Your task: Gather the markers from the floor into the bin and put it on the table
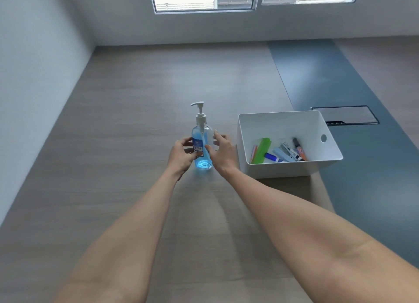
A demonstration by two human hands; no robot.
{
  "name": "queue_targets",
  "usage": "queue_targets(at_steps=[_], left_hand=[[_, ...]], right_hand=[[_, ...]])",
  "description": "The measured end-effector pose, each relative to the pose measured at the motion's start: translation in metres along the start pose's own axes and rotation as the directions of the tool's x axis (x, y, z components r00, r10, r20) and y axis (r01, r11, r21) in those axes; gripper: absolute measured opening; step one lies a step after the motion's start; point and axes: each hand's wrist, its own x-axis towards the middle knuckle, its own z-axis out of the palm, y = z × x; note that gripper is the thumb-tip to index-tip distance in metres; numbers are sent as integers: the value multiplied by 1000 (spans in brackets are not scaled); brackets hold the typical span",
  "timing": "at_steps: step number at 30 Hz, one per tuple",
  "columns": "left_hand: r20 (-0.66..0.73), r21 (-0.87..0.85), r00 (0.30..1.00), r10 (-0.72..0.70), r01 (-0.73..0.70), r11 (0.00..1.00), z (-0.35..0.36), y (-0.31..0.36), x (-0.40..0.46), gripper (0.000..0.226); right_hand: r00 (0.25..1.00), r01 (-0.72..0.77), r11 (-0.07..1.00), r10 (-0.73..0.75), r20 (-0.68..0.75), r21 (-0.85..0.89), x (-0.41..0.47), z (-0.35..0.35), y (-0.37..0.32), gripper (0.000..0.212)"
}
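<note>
White bin stands upright on the wood-grain counter, at its right edge, open side up, long axis running left to right. Markers lie inside on its floor, mostly pointing away from the camera; a green case lies beside them. Left of the bin, a blue pump bottle stands upright, nozzle pointing left. Left hand has its fingers curled around the bottle; right hand has its fingers spread against the other side
</note>
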Motion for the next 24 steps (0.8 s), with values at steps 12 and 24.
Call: queue_targets(at_steps=[12, 24], left_hand=[[-149, 92, 969, 196, -183, 979, 17, -25, -36, 58], [-144, 192, 971, 191, -162, 968, 18, -30, -51, 56]], right_hand=[[993, 76, 993, -67, -101, 95, -39, 12, 17, 57], [1000, -5, 994, 2, 24, 108, -53, 1, 27, 62]])
